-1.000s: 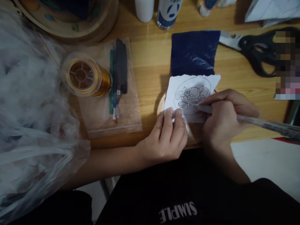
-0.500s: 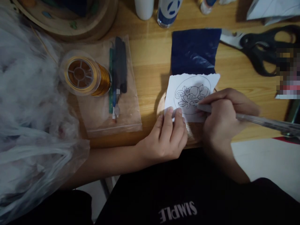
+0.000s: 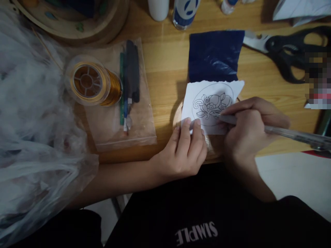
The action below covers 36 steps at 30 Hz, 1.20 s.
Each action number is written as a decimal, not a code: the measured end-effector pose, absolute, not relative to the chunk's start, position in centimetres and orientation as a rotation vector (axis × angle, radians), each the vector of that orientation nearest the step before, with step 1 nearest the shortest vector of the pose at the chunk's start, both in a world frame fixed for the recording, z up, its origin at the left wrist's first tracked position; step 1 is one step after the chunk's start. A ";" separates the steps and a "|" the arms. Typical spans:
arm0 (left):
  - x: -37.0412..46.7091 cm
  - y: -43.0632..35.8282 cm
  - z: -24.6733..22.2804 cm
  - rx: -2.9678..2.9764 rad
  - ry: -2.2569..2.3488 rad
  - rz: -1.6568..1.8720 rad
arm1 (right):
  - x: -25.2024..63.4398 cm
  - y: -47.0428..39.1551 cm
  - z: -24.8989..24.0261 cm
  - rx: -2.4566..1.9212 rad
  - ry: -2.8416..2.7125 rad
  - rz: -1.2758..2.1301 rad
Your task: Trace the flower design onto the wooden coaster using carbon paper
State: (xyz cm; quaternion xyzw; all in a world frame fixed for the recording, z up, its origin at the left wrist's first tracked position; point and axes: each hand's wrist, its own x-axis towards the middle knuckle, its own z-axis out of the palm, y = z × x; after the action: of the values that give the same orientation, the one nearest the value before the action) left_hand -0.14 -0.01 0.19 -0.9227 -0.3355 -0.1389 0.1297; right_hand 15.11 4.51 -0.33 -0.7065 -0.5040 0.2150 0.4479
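gripping a slim, clear-barrelled pen between thumb and fingers, the right hand sets its tip at the inked flowers on a white paper with a ragged upper edge. the paper lies over a round-edged wooden piece; the left hand rests close-set fingertips on its lower left corner, thumb hidden, so i cannot tell whether it pinches. a glossy, creased dark blue sheet extends above the paper. left of the paper, a flat clear bag has slim tools in or on it, beside a golden spool. farther left bulges a crumpled translucent bag, contents blurred; upper left, a round wooden tray contains small coloured pieces.
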 end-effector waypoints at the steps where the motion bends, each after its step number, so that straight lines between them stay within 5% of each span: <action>1: -0.1 0.0 0.2 -2.685 -0.974 -0.410 | 15.1 4.5 -0.4 -1.748 -1.240 0.528; 36: -0.2 0.2 0.2 -2.681 -0.948 -0.404 | 15.3 4.5 -0.2 -1.753 -1.277 0.543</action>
State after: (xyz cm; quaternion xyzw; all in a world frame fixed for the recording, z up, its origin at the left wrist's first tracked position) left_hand -0.18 0.16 0.15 -0.9250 -0.3271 -0.1395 0.1341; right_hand 15.28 4.50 -0.18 -0.7052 -0.5134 0.2183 0.4376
